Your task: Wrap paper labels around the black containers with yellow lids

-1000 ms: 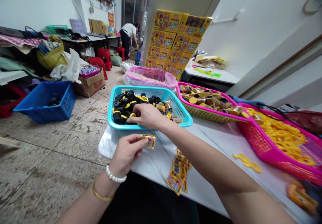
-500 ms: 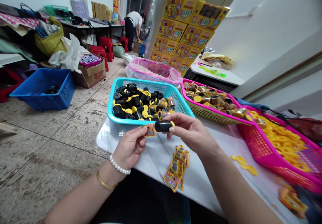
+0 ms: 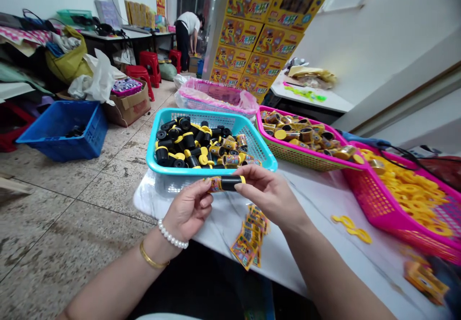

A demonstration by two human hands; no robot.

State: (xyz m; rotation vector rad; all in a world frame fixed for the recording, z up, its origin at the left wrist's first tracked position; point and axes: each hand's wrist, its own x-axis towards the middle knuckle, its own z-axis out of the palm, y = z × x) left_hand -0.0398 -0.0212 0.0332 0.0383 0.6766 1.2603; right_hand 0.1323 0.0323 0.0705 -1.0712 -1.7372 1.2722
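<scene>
Between the thumb and fingers of my right hand (image 3: 272, 193) is a small black cylinder (image 3: 231, 183) with a yellow end, lying sideways. My left hand (image 3: 190, 207) pinches a printed yellow label (image 3: 215, 184), whose right edge meets the cylinder's left end. Whether the label is stuck to it I cannot tell. Just beyond my hands stands a turquoise basket (image 3: 212, 170) with black cylinders (image 3: 188, 140) on its left side and labelled ones (image 3: 232, 160) on its right. Loose overlapping labels (image 3: 249, 238) lie on the white table below my right hand.
A pink basket of labelled cylinders (image 3: 302, 135) and another of yellow rings (image 3: 406, 190) stand to the right. Linked yellow rings (image 3: 352, 229) lie on the table. A pink-lined basket (image 3: 218, 94) sits behind; a blue crate (image 3: 65, 133) is on the floor. A person (image 3: 187, 34) bends far back.
The label has come into line with the black cylinder, which is now held more level. Both hands stay close together. The whole view has shifted slightly.
</scene>
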